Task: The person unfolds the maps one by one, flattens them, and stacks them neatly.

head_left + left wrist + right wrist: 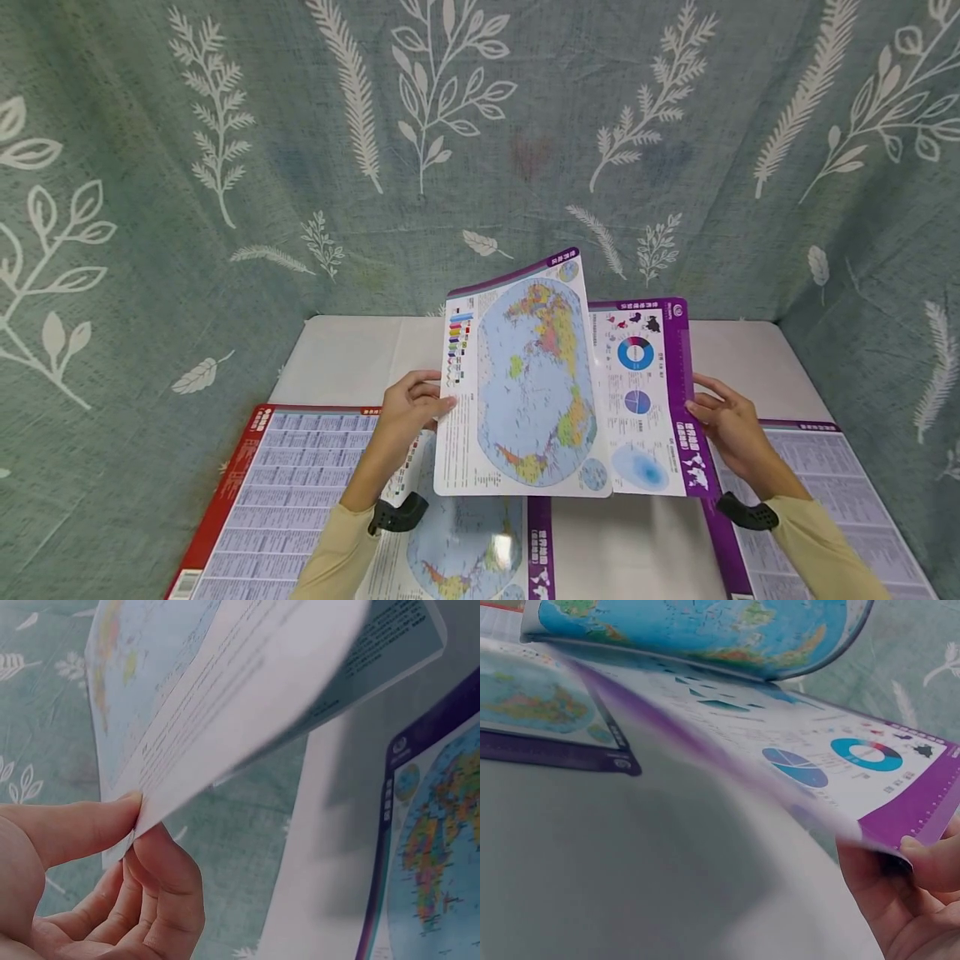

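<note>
Raised above the table is a folded world map sheet (pixel 525 383) with a purple border, its panels spread at an angle to each other. My left hand (pixel 411 408) pinches the left edge of the panel with the large oval map; the left wrist view has thumb and forefinger on that edge. At the opposite side, my right hand (pixel 731 425) pinches the purple-bordered panel (pixel 660 392) with charts. In the right wrist view, the thumb lies on the purple strip (pixel 922 802), and another map panel (pixel 705 630) curves up behind it.
A red-bordered sheet of text tables (pixel 315 475) lies at the left. Partly under the raised sheet is another world map (pixel 465 533) with a purple edge. A purple-bordered text sheet (pixel 817 492) lies at the right. Behind the white table (pixel 352 350) hangs a leaf-patterned green curtain (pixel 525 208).
</note>
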Demonstrator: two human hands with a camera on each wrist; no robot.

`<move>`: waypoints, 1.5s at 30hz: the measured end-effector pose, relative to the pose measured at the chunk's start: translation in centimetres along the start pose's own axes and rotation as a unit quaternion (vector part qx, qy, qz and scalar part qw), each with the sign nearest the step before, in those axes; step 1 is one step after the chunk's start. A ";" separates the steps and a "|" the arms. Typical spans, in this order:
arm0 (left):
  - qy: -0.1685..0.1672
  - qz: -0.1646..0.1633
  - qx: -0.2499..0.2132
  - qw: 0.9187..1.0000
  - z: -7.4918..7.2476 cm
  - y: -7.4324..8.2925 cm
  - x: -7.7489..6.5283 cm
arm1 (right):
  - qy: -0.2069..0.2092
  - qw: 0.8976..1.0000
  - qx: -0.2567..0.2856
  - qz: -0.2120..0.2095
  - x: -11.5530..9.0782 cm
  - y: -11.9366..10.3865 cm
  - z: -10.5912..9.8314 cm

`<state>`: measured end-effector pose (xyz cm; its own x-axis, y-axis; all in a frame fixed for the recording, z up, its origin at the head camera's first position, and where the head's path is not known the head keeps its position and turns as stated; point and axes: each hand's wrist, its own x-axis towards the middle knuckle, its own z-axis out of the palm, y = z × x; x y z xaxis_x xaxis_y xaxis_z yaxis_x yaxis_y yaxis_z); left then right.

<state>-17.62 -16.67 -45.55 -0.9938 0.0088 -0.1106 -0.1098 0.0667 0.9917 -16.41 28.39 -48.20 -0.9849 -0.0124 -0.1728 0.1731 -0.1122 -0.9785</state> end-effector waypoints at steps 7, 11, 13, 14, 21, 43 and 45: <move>-0.003 -0.002 -0.001 1.000 -0.3 0.4 0.3 | 0.006 1.000 0.007 -0.002 0.3 -0.4 -0.5; -0.008 -0.001 -0.002 1.000 -0.5 0.9 0.3 | 0.013 1.000 0.002 -0.003 0.5 -0.6 -0.8; -0.009 -0.007 0.003 1.000 -0.6 1.5 0.1 | 0.014 1.000 0.002 -0.005 0.7 -0.7 -0.8; -0.009 -0.009 0.004 1.000 -0.5 2.0 -0.1 | 0.015 1.000 0.002 -0.005 0.7 -0.8 -0.8; 0.000 -0.017 0.001 1.000 -1.0 1.0 0.9 | 0.014 1.000 0.014 -0.004 0.9 -1.2 -1.1; 0.022 0.005 0.020 1.000 -2.0 0.9 1.7 | 0.024 0.999 0.035 0.001 1.7 -1.7 -2.1; 0.026 0.003 0.022 0.999 -2.1 0.8 1.8 | 0.025 0.999 0.033 0.001 1.7 -1.8 -2.1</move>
<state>-19.52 -18.70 -44.81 -0.9940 -0.0421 -0.1009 -0.1050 0.1101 0.9884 -18.40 30.70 -46.96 -0.9826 0.0372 -0.1820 0.1727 -0.1782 -0.9687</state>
